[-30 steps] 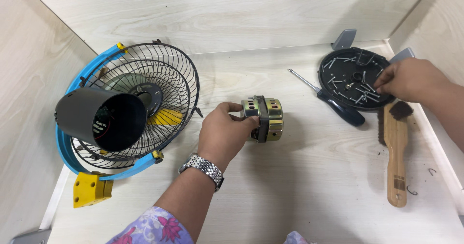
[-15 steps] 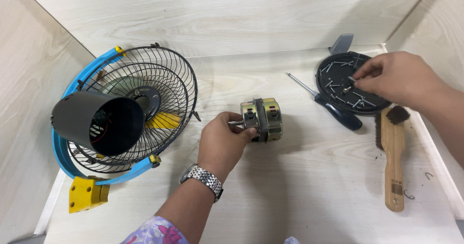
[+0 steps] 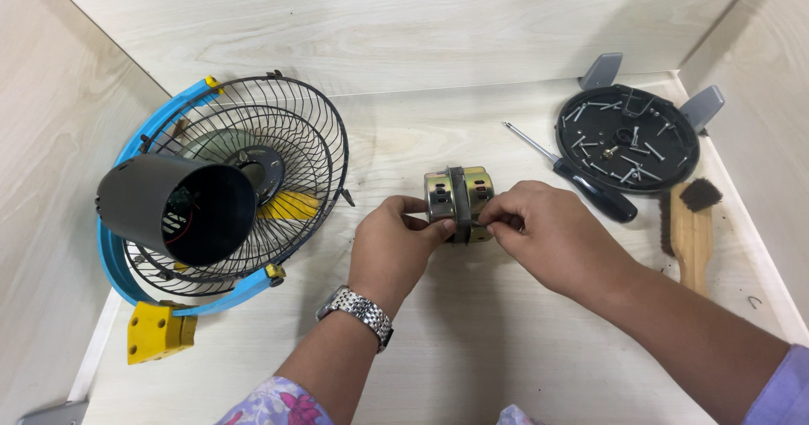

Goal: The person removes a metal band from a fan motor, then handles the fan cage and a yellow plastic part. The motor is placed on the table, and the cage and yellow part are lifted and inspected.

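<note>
From the head camera, both hands are meeting at the middle of the pale wooden table [image 3: 472,341], over a small brass-coloured metal motor block with a dark band around its middle [image 3: 459,193]. The left hand [image 3: 394,248] is pinching the block's near left corner with thumb and fingers closed on it; a steel-link wristwatch [image 3: 356,311] is sitting on that wrist. The right hand [image 3: 539,235] is gripping the block's near right side with its fingertips. To the left, a black wire fan cage with a blue rim and a grey cylindrical housing [image 3: 219,202] is lying well apart, close to the left wall. To the right, a black-handled screwdriver [image 3: 581,181] is lying near a round black plastic cover holding loose screws [image 3: 628,138], beside a wooden-handled brush [image 3: 691,231] along the right edge. Bare tabletop is lying open in front of the hands.
</note>
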